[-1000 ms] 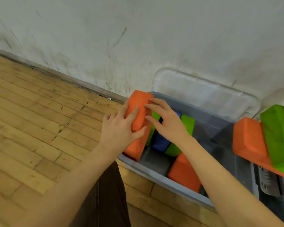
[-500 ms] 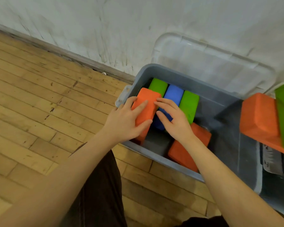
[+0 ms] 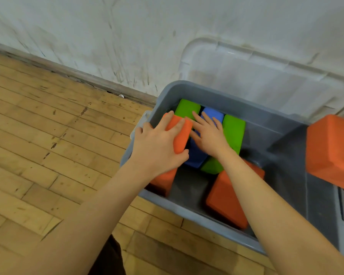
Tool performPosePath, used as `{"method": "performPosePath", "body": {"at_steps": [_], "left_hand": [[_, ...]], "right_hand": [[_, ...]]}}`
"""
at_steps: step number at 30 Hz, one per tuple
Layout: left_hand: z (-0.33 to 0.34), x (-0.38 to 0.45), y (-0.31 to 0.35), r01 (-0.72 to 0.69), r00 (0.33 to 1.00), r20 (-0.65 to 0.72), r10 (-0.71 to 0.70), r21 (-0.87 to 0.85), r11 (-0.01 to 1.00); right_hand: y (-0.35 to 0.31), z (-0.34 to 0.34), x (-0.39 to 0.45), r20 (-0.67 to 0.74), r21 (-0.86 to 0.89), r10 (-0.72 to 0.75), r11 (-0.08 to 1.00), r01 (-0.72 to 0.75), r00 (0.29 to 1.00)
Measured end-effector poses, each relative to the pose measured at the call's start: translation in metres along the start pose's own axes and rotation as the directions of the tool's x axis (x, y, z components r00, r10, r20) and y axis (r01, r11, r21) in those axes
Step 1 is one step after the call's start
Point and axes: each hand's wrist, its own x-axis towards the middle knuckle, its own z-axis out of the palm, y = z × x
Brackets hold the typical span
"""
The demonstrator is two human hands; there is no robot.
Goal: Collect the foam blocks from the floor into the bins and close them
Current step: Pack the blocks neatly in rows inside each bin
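The left hand (image 3: 157,143) grips an orange block (image 3: 180,135) at the centre of the frame, fingers laid over its top and thumb curled under its near edge, pushing it down along the left inner wall of the grey bin (image 3: 197,215). The right hand (image 3: 209,135) lies flat with straight fingers, holding nothing, pressing on the blue block (image 3: 213,114) just right of the orange one.

A second ago the orange block stood high above the rim; half a second ago it was part way in; now it has sunk among the others, its lower end touching the bin floor at the lower left. So this block is as good as stowed, and the hands look about ready to let go.

Beside it in the bin stand two green blocks (image 3: 233,130), and another orange block (image 3: 226,197) leans in the near right part. The clear lid (image 3: 266,76) leans against the wall in the upper right, so the bin is not yet closed. At the right edge another orange block (image 3: 332,147) sits above a neighbouring bin.
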Motion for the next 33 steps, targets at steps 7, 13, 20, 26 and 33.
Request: {"method": "performPosePath", "body": {"at_steps": [7, 13, 20, 26, 33], "left_hand": [[0.016, 0.005, -0.007, -0.006, 0.998, -0.069, 0.009, 0.047, 0.999], [0.06, 0.01, -0.007, -0.013, 1.0, 0.006, 0.012, 0.082, 0.997], [0.075, 0.008, -0.009, -0.064, 0.998, 0.024, 0.063, 0.057, 0.996], [0.077, 0.006, -0.009, -0.084, 0.992, 0.094, 0.08, 0.035, 0.996], [0.068, 0.008, -0.008, -0.027, 0.995, 0.093, 0.039, -0.121, 0.992]], "right_hand": [[0.009, 0.005, 0.026, 0.101, -0.017, 0.013, 1.0, -0.011, 0.995], [0.02, 0.009, 0.023, 0.088, 0.008, -0.016, 1.0, 0.015, 0.996], [0.017, 0.02, 0.022, -0.064, 0.042, -0.067, 0.997, 0.07, 0.996], [0.015, 0.017, 0.031, -0.122, -0.045, -0.083, 0.996, 0.078, 0.989], [0.014, 0.023, 0.039, -0.049, -0.03, -0.011, 0.999, 0.01, 0.999]]}}
